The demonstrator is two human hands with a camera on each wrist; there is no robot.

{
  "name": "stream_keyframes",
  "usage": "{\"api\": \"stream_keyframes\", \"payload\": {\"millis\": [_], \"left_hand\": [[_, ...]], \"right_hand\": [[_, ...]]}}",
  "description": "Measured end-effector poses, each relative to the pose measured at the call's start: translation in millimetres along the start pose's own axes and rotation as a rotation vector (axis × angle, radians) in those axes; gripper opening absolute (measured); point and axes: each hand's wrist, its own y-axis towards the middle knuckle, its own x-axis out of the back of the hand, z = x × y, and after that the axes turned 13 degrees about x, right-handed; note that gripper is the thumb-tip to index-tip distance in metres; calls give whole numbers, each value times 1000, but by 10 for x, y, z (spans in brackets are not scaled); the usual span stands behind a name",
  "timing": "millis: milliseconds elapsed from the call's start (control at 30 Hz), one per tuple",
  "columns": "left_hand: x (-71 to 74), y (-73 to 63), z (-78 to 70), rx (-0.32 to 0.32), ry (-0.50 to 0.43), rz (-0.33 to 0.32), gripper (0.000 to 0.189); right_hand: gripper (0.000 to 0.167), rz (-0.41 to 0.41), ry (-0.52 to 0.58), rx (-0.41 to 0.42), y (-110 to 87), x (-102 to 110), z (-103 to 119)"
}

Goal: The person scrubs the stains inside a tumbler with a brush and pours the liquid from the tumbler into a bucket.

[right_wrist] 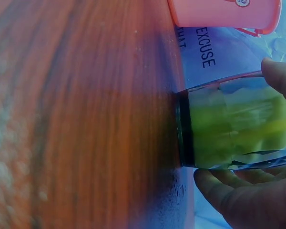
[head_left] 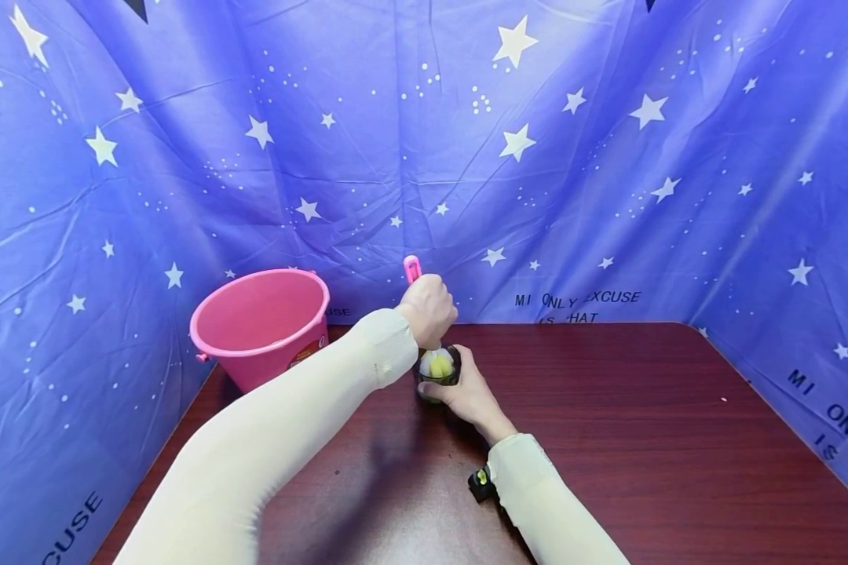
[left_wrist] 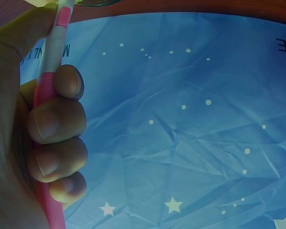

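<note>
In the head view my left hand (head_left: 427, 312) grips the pink and white handle (head_left: 412, 269) of a cup brush, its fingers wrapped round it. The left wrist view shows the ribbed handle (left_wrist: 46, 88) across the palm, thumb laid along its upper part. The brush's white and yellow sponge head (head_left: 438, 364) sits down inside a clear faceted glass (head_left: 440, 380). My right hand (head_left: 472, 396) holds this glass round its side, thumb on one side and fingers on the other. Through the wall of the glass (right_wrist: 214, 129) in the right wrist view, yellow-green sponge shows; the base stands at the tabletop.
A pink bucket (head_left: 268, 362) stands at the back left of the dark wood table (head_left: 608, 424). Blue cloth (head_left: 367, 157) printed with white stars hangs behind and at both sides. A small black device (head_left: 480, 485) is on my right wrist.
</note>
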Motion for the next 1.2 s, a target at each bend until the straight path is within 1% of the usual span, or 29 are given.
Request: {"api": "stream_keyframes", "payload": {"millis": [133,333,533,600,667,700,933,1100,1200], "left_hand": [[-6,1,4,0,-16,-13,37],[-21,16,15,5,-26,-16,37],[-57,43,34,16,-35,3,37],[-68,51,37,17,-35,6,37],[-73,57,38,20,-32,8,37],[-76,59,38,22,-29,8,37],[-83,63,30,40,-14,10,34],[-84,60,24,49,-11,14,30],[-87,47,31,59,-11,28,29]], "right_hand": [[88,-1,-10,4,5,-4,-3],[83,1,-9,8,1,-5,12],[79,24,17,-9,-76,56,351],[78,31,21,-13,-88,65,406],[78,32,20,-11,-87,63,400],[79,30,23,-10,-77,57,364],[84,8,24,2,-2,4,26],[83,3,24,4,8,-2,-28],[83,0,13,7,8,-5,-29]]}}
